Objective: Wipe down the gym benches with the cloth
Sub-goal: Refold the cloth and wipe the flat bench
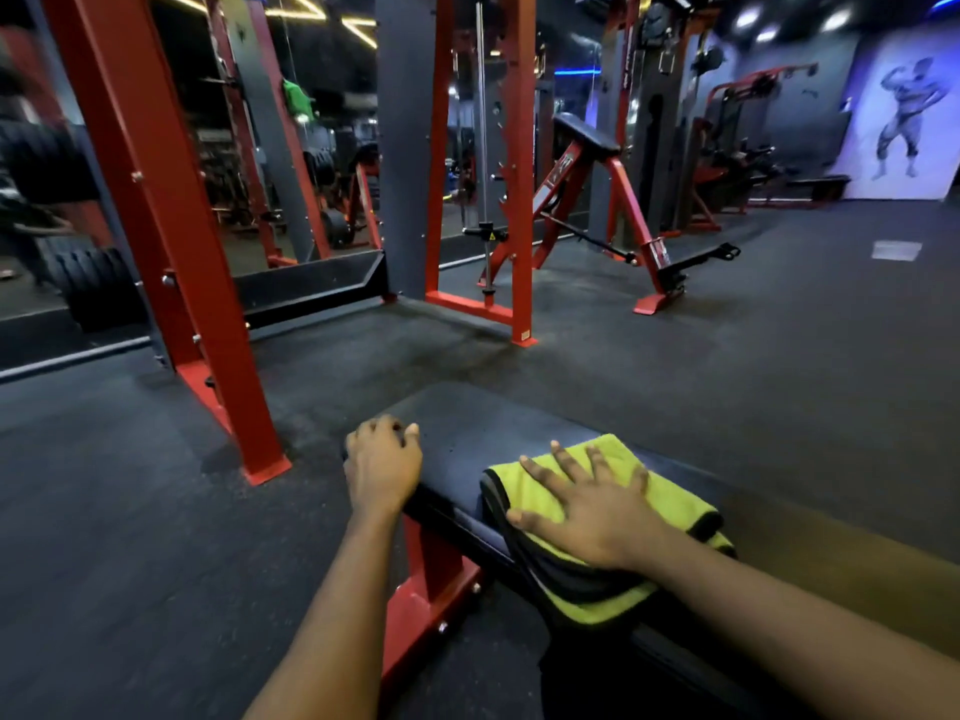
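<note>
Mid-wipe, I judge: right hand (592,506), grip released, presses folded yellow microfibre cloth (678,500) flat on black padded gym-bench worktop (467,433); left hand (382,467) grasps the worktop's end. Next probably: sweep lengthwise.

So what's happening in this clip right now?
A person is wiping a black padded gym bench with a folded yellow cloth. The right hand lies flat on the cloth, fingers spread, pressing it onto the padding near the bench's end. The left hand grips the end edge of the padding, fingers curled over it.
</note>
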`<state>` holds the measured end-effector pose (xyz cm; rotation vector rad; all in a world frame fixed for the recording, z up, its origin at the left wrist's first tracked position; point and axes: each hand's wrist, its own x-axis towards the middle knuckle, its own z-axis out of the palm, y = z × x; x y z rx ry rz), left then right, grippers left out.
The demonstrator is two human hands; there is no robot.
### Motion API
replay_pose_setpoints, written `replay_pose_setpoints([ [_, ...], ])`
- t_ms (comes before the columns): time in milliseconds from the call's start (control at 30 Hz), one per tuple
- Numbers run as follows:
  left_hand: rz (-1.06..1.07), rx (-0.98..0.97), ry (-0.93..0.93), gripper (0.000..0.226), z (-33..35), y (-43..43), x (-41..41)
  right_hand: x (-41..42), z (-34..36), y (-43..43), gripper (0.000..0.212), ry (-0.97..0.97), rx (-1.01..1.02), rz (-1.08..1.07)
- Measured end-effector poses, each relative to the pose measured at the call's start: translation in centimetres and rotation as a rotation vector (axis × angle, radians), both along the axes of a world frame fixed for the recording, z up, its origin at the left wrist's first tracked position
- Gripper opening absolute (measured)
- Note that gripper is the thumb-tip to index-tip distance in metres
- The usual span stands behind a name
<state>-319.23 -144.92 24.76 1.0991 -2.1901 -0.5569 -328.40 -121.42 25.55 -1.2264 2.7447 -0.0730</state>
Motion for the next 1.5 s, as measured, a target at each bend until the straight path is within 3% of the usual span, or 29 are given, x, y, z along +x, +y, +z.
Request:
replay_pose_setpoints([
  [133,0.092,0.039,0.041,0.047,-2.5,-1.3,-0.3,-1.4,0.2,-3.2,0.088,0.007,-0.004,-0.024],
  [333,0.109,0.19,0.141,0.058,-3.5,-4.0,-2.0,-1.3,-0.8,-0.3,0.097,0.038,0.012,0.105],
  [467,0.118,0.282,0.157,0.063,-3.2,-5.9,-3.0,-5.0,-0.1,-6.4,0.088,-0.022,-0.004,0.015],
  [733,0.158,0.259,0.248,0.06,-4.5,-6.2,-3.5,-6.6,-1.4,-7.0,0.081,0.046,-0.021,0.055],
  [933,0.163,0.242,0.283,0.059,-4.9,-6.4,-3.5,-10.4,0.0,-14.1,0.079,-0.03,0.005,-0.004],
  [1067,0.177,0.241,0.326,0.057,-5.0,-6.3,-3.3,-10.4,-0.5,-13.3,0.075,-0.008,0.027,0.056],
  [1267,0.178,0.255,0.384,0.054,-5.2,-6.4,-3.6,-11.1,-0.5,-14.3,0.082,0.01,0.022,0.082],
  [1500,0.172,0.265,0.388,0.054,-5.1,-5.9,-3.4,-12.2,-0.8,-16.9,0.066,0.018,0.027,0.111],
])
